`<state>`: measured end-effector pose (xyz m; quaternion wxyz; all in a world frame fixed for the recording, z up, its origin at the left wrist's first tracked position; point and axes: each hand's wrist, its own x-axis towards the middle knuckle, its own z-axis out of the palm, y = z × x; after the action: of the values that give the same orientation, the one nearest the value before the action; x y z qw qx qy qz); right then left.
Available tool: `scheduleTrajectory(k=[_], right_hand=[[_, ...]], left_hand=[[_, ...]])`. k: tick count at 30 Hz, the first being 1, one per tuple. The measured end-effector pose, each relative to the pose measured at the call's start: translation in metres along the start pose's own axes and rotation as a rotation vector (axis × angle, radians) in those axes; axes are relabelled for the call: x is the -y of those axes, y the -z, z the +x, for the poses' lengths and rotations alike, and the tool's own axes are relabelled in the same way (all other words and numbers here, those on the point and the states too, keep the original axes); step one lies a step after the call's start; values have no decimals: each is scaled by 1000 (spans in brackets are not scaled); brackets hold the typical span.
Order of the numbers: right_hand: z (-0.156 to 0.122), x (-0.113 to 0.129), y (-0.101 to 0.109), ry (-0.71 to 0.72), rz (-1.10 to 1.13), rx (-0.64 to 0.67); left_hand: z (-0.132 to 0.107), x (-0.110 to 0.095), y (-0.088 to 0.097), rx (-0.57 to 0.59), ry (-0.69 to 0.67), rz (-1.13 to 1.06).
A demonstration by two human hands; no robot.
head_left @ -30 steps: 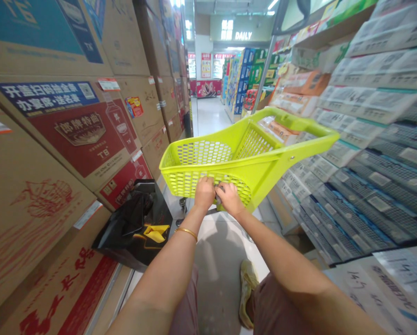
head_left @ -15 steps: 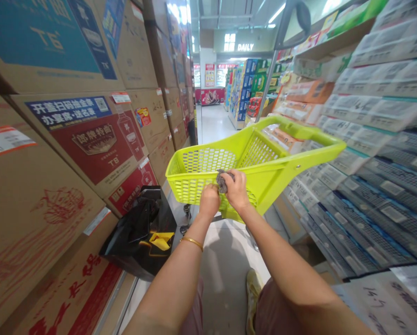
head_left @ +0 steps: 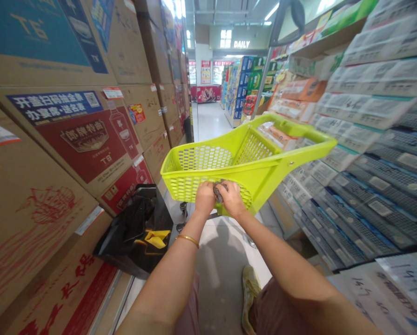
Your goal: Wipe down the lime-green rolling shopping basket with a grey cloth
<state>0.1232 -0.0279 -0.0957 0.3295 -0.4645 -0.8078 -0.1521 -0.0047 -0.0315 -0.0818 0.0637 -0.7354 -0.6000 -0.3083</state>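
Note:
A lime-green shopping cart [head_left: 264,168] stands crosswise before me, its perforated basket side facing me. My right hand [head_left: 232,199] is closed around a crumpled dark grey cloth [head_left: 219,191] at the lower part of that side. Right beside it, my left hand [head_left: 205,197] is closed against the perforated wall, its knuckles at the cloth's left edge. The left fingertips are hidden, so whether they grip the cloth or the basket cannot be seen. The visible inside of the basket shows only bare lattice.
Stacked cartons [head_left: 86,135] line the left side. A black bag [head_left: 135,232] with a yellow piece stands at their foot. Stacked packs [head_left: 365,116] form a wall on the right. A tiled aisle [head_left: 211,118] runs beyond the cart, and my shoe [head_left: 249,298] is on the floor below.
My right hand has moved down with the cloth, from just below the rim to lower on the basket side. My left hand is now closer to the cloth. The view has shifted slightly.

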Motion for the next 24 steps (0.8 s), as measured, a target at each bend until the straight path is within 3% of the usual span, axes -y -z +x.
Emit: scheduleTrajectory(k=[6,8,19,24], right_hand=[[27,-4,26,-111,44,-255],[29,-8,28,-123,60,-282],[-17,-14,-2,4,-12,53],[-21,-19,-1,27,-40,71]], left_hand=[[1,-3,-5,-24,47,44],[1,-3,-6,-32,53,44],[2,-9,5,43,52,129],[2,-10,6,62,49,171]])
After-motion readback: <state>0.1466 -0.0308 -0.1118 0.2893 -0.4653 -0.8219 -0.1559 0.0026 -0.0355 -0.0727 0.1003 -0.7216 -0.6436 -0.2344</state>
